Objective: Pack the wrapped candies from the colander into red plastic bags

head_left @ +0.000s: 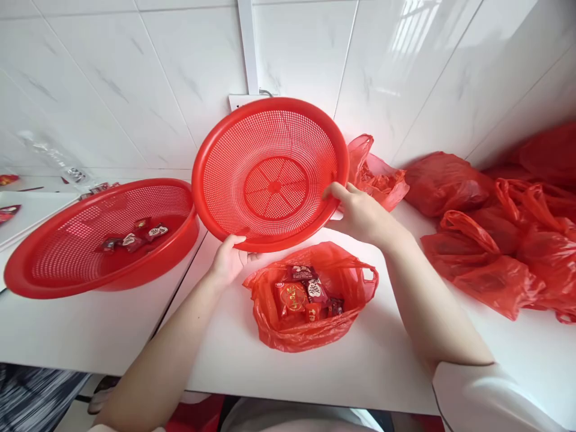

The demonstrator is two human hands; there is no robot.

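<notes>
A round red plastic colander is held up, tilted toward me, with nothing inside. My left hand grips its lower left rim, thumb over the edge. On the right side of the same rim, my right hand is closed round the edge. Just below sits an opened red plastic bag on the white table. Several wrapped sweets in red and dark wrappers lie in the bag.
To the left, a second red colander stands tilted with several wrapped sweets in it. Filled red bags pile up on the right. Another red bag stands behind my right hand. A tiled wall with a socket closes off the back.
</notes>
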